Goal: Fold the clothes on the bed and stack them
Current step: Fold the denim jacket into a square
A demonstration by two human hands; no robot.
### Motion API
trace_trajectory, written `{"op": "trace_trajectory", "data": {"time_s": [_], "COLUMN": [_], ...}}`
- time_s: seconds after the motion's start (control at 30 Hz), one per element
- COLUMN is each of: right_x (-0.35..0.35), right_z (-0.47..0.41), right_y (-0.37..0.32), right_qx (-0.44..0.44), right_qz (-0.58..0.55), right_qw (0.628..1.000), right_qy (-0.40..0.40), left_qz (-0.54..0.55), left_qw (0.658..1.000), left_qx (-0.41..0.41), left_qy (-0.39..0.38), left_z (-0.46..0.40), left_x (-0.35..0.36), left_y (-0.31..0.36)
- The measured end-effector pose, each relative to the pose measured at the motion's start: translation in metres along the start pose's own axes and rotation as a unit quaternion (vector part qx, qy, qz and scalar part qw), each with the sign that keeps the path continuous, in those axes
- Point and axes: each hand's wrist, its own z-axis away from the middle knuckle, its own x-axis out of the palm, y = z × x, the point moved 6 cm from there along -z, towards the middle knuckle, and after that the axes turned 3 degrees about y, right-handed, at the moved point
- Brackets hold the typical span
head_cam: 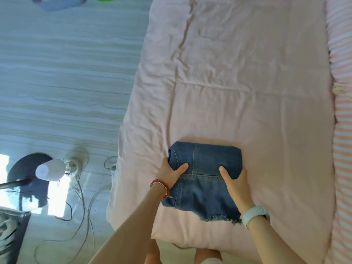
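Between the two hands lies a folded pair of dark blue denim jeans with a frayed hem (203,180), resting on the pale pink quilted bed cover (247,82) near its front edge. The left hand (171,171) clasps the bundle's left side, thumb on top and fingers wrapped round the edge out of sight. The right hand (235,180) does the same on the right side, thumb laid on the denim and fingers tucked round the far corner. Gripping both flanks like this likely keeps the thick layers from springing apart, so the fold holds its shape, whether it is being squared up or lifted. A red bead bracelet (162,185) circles the left wrist and a pale grey wristband (254,216) the right. Right of the right hand runs a pink-and-white striped blanket (342,130). Well left of the left hand, on the pale wood-grain floor (66,73), stand a white-headed lamp on a dark round base (50,169) and loose grey cables (85,197). No stack of other folded clothes is visible.
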Motion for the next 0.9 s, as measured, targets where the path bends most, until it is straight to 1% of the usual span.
{"op": "trace_trajectory", "data": {"time_s": [0.17, 0.27, 0.37, 0.5, 0.63, 0.7, 0.8, 0.9], "right_x": [0.005, 0.032, 0.078, 0.163, 0.249, 0.280, 0.313, 0.331], "right_z": [0.031, 0.077, 0.133, 0.209, 0.270, 0.295, 0.321, 0.335], "right_y": [-0.013, -0.033, -0.059, -0.087, -0.128, -0.157, -0.198, -0.232], "right_qx": [-0.011, -0.043, -0.083, -0.126, -0.162, -0.208, -0.277, -0.314], "right_qz": [-0.013, -0.001, 0.004, -0.014, -0.020, -0.015, -0.001, -0.012], "right_qw": [1.000, 0.999, 0.996, 0.992, 0.985, 0.975, 0.957, 0.946], "right_qy": [-0.016, -0.019, -0.022, -0.027, -0.061, -0.079, -0.087, -0.084], "left_qz": [0.048, 0.083, 0.093, 0.091, 0.088, 0.095, 0.093, 0.117], "left_qw": [0.997, 0.993, 0.988, 0.983, 0.973, 0.968, 0.955, 0.945], "left_qx": [0.055, 0.077, 0.104, 0.135, 0.164, 0.167, 0.169, 0.177], "left_qy": [0.015, 0.034, 0.068, 0.088, 0.133, 0.163, 0.226, 0.250], "left_z": [0.032, 0.059, 0.081, 0.099, 0.121, 0.135, 0.154, 0.162], "left_x": [-0.028, -0.078, -0.148, -0.260, -0.379, -0.427, -0.483, -0.516], "left_y": [-0.007, -0.024, -0.048, -0.082, -0.104, -0.111, -0.114, -0.104]}}
